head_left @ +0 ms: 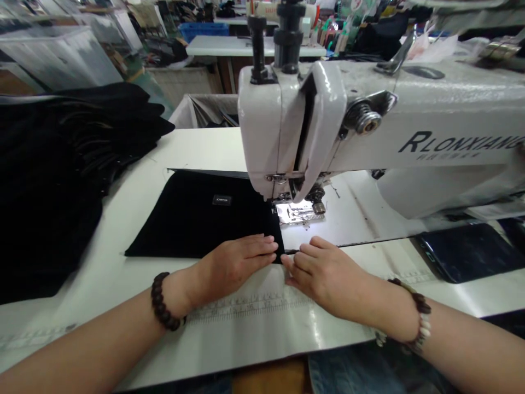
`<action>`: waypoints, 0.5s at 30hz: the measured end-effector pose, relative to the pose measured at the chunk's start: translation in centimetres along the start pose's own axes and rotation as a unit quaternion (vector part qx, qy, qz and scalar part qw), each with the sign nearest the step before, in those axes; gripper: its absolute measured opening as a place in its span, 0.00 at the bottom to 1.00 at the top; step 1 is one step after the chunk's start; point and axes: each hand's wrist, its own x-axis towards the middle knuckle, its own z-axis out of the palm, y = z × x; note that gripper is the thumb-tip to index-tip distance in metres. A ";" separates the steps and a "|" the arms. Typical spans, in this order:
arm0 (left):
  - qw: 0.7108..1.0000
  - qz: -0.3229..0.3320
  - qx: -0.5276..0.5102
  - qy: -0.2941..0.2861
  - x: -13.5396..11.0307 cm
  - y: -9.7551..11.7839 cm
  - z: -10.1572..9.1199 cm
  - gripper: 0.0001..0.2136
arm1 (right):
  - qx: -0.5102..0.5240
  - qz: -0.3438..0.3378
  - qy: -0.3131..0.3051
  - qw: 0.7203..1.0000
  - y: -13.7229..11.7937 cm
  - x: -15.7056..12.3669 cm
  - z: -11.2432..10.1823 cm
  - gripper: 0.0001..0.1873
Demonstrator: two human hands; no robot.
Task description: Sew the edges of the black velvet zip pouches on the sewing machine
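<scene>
A black fabric panel (180, 219) with a small dark label (222, 200) lies on the sewing machine's table. Its right edge runs under the machine's presser foot and needle area (283, 208), where a lamp lights the metal plate. My left hand (233, 262) rests flat on the panel's front right corner, fingers stretched out together. Right beside it, my right hand (324, 271) has its fingers curled, thumb and fingertips closed at the panel's right edge by that corner. The exact grip of its fingertips is partly hidden.
The white sewing machine (287, 120) stands over the right half of the table. A pile of black fabric (61, 164) covers the left side. A dark phone (471, 251) lies at the right. Printed ruler marks (246, 308) run along the table's front. A cloth-lined bin (205, 109) stands behind.
</scene>
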 end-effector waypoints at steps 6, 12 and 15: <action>0.999 -0.004 0.032 -0.009 0.6 -2.1 -0.2 0.14 | -0.043 0.016 0.016 0.999 1.7 1.3 0.9 0.15; 0.996 -0.028 0.078 -0.042 1.6 -3.7 -0.8 0.16 | -0.049 0.041 0.040 0.997 2.8 1.9 1.9 0.17; 0.994 -0.050 0.088 -0.045 2.0 -4.6 -0.9 0.15 | -0.041 0.045 0.053 0.997 3.0 2.0 2.1 0.17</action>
